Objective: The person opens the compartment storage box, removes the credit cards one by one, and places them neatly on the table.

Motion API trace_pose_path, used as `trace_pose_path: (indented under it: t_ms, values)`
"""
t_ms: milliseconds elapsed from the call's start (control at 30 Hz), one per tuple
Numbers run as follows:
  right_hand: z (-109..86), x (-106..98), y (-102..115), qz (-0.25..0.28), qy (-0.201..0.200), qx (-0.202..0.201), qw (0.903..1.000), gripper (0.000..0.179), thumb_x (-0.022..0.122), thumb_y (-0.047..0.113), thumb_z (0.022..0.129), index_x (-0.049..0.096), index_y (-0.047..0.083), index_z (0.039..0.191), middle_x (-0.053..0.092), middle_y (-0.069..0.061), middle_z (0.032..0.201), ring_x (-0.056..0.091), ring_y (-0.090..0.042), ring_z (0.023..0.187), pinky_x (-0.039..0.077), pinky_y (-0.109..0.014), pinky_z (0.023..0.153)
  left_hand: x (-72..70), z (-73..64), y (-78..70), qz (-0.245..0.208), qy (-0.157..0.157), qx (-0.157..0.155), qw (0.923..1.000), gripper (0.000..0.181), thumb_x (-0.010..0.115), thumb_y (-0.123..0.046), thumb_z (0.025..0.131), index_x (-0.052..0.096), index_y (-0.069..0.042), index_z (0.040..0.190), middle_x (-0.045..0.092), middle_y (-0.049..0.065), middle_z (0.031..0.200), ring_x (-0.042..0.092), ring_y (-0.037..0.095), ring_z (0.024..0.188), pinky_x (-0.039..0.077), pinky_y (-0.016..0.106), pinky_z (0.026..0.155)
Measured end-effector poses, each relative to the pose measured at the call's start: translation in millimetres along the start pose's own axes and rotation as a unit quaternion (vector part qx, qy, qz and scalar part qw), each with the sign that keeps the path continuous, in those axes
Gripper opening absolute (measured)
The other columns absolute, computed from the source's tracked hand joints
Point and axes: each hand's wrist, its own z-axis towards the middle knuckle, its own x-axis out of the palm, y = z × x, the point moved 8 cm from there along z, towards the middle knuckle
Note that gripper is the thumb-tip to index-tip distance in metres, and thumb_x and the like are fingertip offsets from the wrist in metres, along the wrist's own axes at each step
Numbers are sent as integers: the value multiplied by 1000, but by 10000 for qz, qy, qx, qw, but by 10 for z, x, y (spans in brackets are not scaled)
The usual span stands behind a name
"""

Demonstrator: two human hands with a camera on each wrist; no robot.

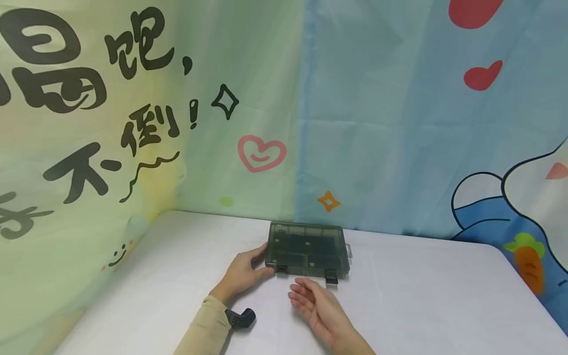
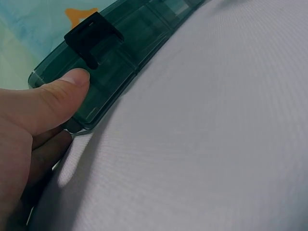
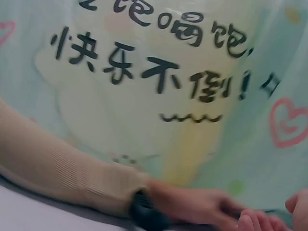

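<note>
A see-through dark green plastic compartment box (image 1: 308,246) lies on the white table, its lid down. Two black latches are on its front edge; the right latch (image 1: 331,276) sticks out farther than the left latch (image 1: 281,269). My left hand (image 1: 246,271) holds the box at its left front corner. In the left wrist view the thumb presses the front side of the box (image 2: 113,79) just below a black latch (image 2: 94,38), with the other fingers behind the corner. My right hand (image 1: 317,308) hovers before the front edge, fingers loosely bent, holding nothing.
White cloth covers the table (image 1: 412,296). A printed curtain (image 1: 368,123) with hearts and lettering stands behind and to the left. A black wrist device (image 1: 241,318) is strapped on the left wrist over a beige sleeve (image 1: 204,328). A clear tab (image 1: 349,250) juts from the box's right side.
</note>
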Motion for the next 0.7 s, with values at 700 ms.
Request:
trace_pose_path:
  t_ms: [700]
  values:
    - [376,312,-225,-53,229,460,9987,47,47,22,99,39,-14,126,68,-6,92,70,-15,89,56,-24,86,-29,15,-6,-66,49,72,9999,70,73,-36,80,47,-11,140,53,7,139,51,25,128,40,42,109]
